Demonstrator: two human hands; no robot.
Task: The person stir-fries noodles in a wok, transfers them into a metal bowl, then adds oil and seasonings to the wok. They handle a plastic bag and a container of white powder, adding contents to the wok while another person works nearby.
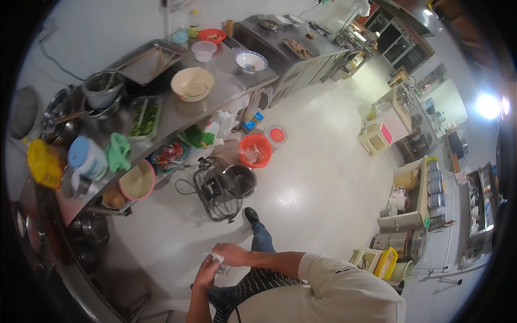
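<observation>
In front of my waist, my left hand (207,271) and my right hand (231,254) meet around a crumpled white tissue or thin cloth (218,258). Both sets of fingers are closed on it, and part of it hangs below them. I stand on the pale tiled floor, one black shoe (251,215) forward. Ahead of that shoe is an electric floor fan (216,191) with a wire cage, beside a dark metal pot (240,181). A red-orange plastic basin (255,150) holding clear plastic is just beyond.
Along the left runs a steel worktable (220,87) bearing a cream bowl (192,84), a tray of chopped greens (144,121) and a blue-lidded white tub (87,157). Below it sits a pink-rimmed basin (137,180). Stools (375,139) and an open drawer cabinet (404,198) line the right.
</observation>
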